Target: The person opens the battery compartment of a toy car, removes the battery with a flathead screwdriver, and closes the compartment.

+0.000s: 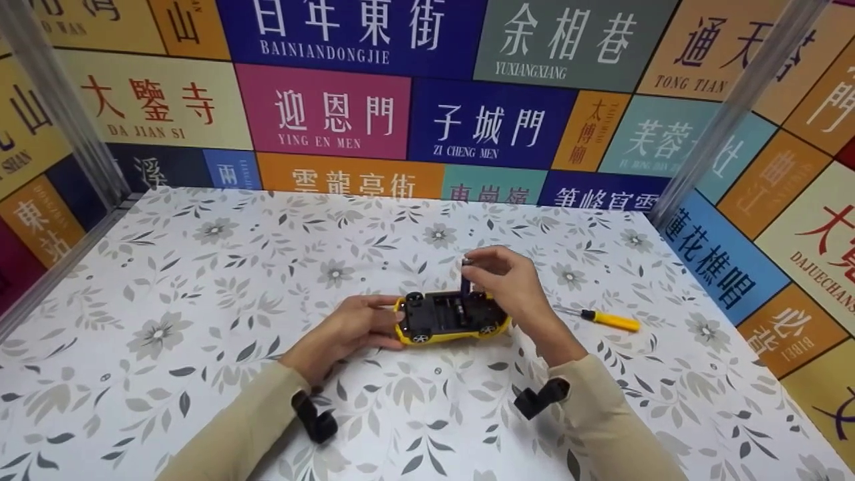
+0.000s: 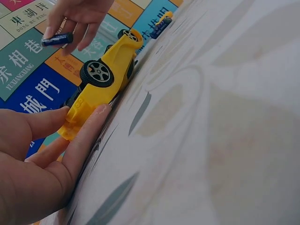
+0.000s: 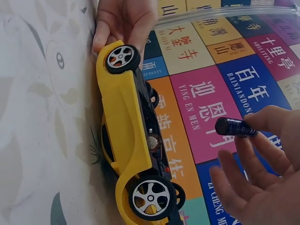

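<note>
One yellow toy car (image 1: 434,322) lies wheels-up just below the head view's centre; likely light and stiff, best steadied by its left end, where the left hand (image 1: 354,326) grips; above, the right hand (image 1: 509,284) pinches a smooth-looking battery (image 3: 235,127); probably slippery.
</note>
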Tool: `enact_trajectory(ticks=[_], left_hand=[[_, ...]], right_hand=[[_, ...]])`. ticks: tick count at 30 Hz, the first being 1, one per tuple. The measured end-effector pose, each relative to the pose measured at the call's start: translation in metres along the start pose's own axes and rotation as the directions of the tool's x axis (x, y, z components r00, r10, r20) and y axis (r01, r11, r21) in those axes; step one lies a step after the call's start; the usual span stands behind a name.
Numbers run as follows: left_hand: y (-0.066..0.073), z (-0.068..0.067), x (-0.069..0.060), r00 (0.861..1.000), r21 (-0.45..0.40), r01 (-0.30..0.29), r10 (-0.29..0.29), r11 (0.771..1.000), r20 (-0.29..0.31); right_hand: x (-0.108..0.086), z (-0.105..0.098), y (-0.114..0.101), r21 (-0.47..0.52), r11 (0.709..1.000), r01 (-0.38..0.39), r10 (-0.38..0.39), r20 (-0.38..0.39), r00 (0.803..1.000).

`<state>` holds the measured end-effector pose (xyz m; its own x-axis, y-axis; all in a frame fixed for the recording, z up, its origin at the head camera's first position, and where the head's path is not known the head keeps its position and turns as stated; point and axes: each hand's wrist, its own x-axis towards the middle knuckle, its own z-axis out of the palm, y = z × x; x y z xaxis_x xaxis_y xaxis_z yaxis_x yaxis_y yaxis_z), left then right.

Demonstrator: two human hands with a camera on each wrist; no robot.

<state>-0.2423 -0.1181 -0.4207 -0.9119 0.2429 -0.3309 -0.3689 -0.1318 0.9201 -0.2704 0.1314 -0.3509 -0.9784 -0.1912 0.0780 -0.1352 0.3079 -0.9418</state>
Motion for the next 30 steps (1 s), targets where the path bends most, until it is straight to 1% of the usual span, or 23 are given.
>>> enact_trajectory(ticks=[2, 4, 8, 14, 20, 26, 30], left_hand=[[0.000, 0.000, 0.000, 1.000, 0.000, 0.002, -0.002, 1.000, -0.003], [0.001, -0.001, 0.000, 1.000, -0.001, 0.005, -0.005, 1.000, -0.004], [0.000, -0.001, 0.000, 1.000, -0.006, 0.005, -0.005, 1.000, 0.003], [-0.001, -0.002, -0.001, 1.000, -0.006, 0.008, -0.007, 1.000, 0.012], [-0.001, -0.002, -0.001, 1.000, 0.005, -0.006, 0.006, 1.000, 0.024], [0.000, -0.001, -0.001, 1.000, 0.005, 0.003, -0.003, 1.000, 0.014], [0.001, 0.000, -0.001, 1.000, 0.011, 0.002, -0.002, 1.000, 0.011]], right_hand=[[-0.002, -0.003, 0.000, 0.069, 0.997, -0.018, 0.016, 0.032, 0.999], [-0.004, -0.006, -0.001, 0.110, 0.993, -0.044, 0.038, 0.058, 0.998], [-0.009, -0.013, -0.001, 0.149, 0.984, -0.101, 0.089, 0.080, 0.993], [-0.018, -0.024, 0.000, 0.187, 0.974, -0.130, 0.112, 0.106, 0.988], [-0.024, -0.039, 0.001, 0.183, 0.972, -0.147, 0.130, 0.101, 0.986], [-0.029, -0.060, 0.004, 0.198, 0.969, -0.149, 0.135, 0.082, 0.987], [-0.030, -0.077, 0.008, 0.156, 0.977, -0.144, 0.127, 0.114, 0.985]])
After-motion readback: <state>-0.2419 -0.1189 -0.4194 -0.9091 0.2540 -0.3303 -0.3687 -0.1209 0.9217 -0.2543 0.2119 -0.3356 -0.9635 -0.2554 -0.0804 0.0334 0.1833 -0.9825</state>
